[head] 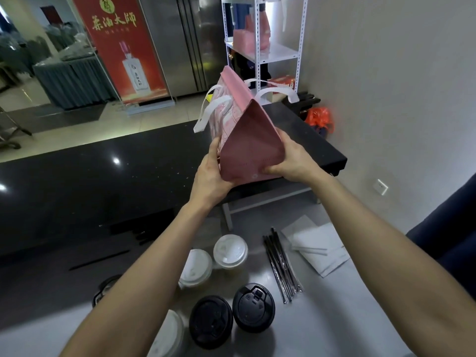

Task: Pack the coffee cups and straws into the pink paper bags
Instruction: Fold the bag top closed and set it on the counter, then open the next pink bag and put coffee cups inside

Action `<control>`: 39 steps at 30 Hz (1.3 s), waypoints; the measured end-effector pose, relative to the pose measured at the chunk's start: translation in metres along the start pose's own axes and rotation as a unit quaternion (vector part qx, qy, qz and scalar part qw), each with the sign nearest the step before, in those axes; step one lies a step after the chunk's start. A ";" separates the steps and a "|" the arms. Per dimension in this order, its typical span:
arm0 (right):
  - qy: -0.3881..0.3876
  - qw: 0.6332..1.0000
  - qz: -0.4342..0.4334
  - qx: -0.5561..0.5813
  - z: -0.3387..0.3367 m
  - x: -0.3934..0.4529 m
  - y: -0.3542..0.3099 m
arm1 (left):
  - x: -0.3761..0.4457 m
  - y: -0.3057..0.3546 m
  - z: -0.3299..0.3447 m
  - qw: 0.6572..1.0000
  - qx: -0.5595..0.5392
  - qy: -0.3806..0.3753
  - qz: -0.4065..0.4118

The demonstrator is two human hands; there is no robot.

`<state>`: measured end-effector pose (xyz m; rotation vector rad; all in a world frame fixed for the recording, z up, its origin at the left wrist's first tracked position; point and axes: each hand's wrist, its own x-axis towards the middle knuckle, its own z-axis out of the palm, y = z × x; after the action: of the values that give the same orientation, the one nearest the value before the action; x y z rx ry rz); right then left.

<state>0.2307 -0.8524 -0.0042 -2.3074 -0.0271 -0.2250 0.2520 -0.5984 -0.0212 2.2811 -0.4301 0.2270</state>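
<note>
The left hand (pixel 210 173) and right hand (pixel 289 158) grip a pink paper bag (pixel 247 148) between them. It maybe touches the tabletop (pixel 103 181).

Both arms reach forward (bare), left hand (pixel 209 173) and right hand (pixel 291 161) gripping.

Straws (pixel 282 269) right of cups (pixel 230 251), bag (pixel 247 140) behind.

Dim, soft indoor light, bright glare spots on the glossy black counter (pixel 77 176) at nine o'clock, daylight at eleven o'clock, wide-angle bending at the edges, slight blur throughout.
</note>
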 end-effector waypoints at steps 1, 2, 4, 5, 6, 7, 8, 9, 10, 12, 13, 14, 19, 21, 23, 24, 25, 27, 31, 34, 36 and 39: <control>0.000 1.000 0.005 -0.006 -0.001 -0.002 -0.002 | -0.001 0.002 -0.001 1.000 0.001 -0.001 -0.001; -0.002 1.000 0.014 -0.013 -0.002 -0.004 -0.005 | -0.002 0.004 -0.003 1.000 0.000 -0.004 -0.003; -0.014 0.998 0.045 -0.035 -0.008 -0.012 -0.014 | -0.006 0.007 -0.010 1.000 -0.001 -0.013 -0.012; -0.023 0.995 0.067 -0.064 -0.010 -0.018 -0.017 | -0.009 0.007 -0.016 1.000 0.005 -0.017 -0.017; -0.034 0.990 0.090 -0.105 -0.013 -0.026 -0.020 | -0.013 0.006 -0.024 0.999 0.021 -0.022 -0.020; -0.047 0.982 0.112 -0.146 -0.014 -0.036 -0.023 | -0.020 0.003 -0.034 0.999 0.041 -0.025 -0.022; -0.061 0.975 0.127 -0.173 -0.013 -0.048 -0.027 | -0.028 -0.001 -0.044 0.997 0.066 -0.026 -0.021; -0.075 0.971 0.130 -0.187 -0.009 -0.060 -0.032 | -0.039 -0.007 -0.056 0.995 0.095 -0.026 -0.017; -0.091 0.968 0.124 -0.196 -0.002 -0.073 -0.038 | -0.051 -0.012 -0.069 0.991 0.127 -0.028 -0.011; -0.136 0.963 0.091 -0.213 0.019 -0.093 -0.058 | -0.079 -0.025 -0.096 0.980 0.193 -0.054 -0.003; -0.157 0.961 0.068 -0.216 0.032 -0.100 -0.070 | -0.093 -0.031 -0.110 0.971 0.224 -0.079 -0.005; -0.174 0.961 0.043 -0.212 0.046 -0.105 -0.083 | -0.107 -0.039 -0.122 0.961 0.255 -0.106 -0.016; -0.223 0.947 -0.069 -0.219 0.131 -0.122 -0.152 | -0.179 -0.089 -0.189 0.911 0.355 -0.180 -0.104; -0.232 0.938 -0.098 -0.239 0.166 -0.130 -0.180 | -0.210 -0.112 -0.219 0.903 0.364 -0.181 -0.143; -0.241 0.928 -0.118 -0.258 0.202 -0.139 -0.209 | -0.240 -0.136 -0.251 0.897 0.369 -0.172 -0.171; -0.248 0.925 -0.126 -0.261 0.221 -0.144 -0.224 | -0.254 -0.147 -0.267 0.896 0.372 -0.167 -0.178; -0.256 0.922 -0.131 -0.260 0.239 -0.150 -0.238 | -0.267 -0.158 -0.284 0.895 0.374 -0.162 -0.182; -0.269 0.918 -0.138 -0.258 0.279 -0.164 -0.268 | -0.292 -0.180 -0.321 0.895 0.379 -0.151 -0.183; -0.268 0.918 -0.134 -0.260 0.362 -0.198 -0.331 | -0.337 -0.220 -0.405 0.905 0.376 -0.126 -0.156; -0.260 0.925 -0.115 -0.251 0.419 -0.229 -0.383 | -0.366 -0.242 -0.469 0.918 0.366 -0.102 -0.116; -0.252 0.938 -0.098 -0.218 0.452 -0.250 -0.420 | -0.384 -0.254 -0.508 0.923 0.363 -0.075 -0.099; -0.212 0.962 -0.082 -0.152 0.492 -0.273 -0.471 | -0.406 -0.273 -0.554 0.930 0.358 -0.032 -0.076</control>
<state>-0.0047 -0.1584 -0.0342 -2.6212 -0.4279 0.2001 -0.0367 0.0786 0.0477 3.0319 -0.2130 0.2607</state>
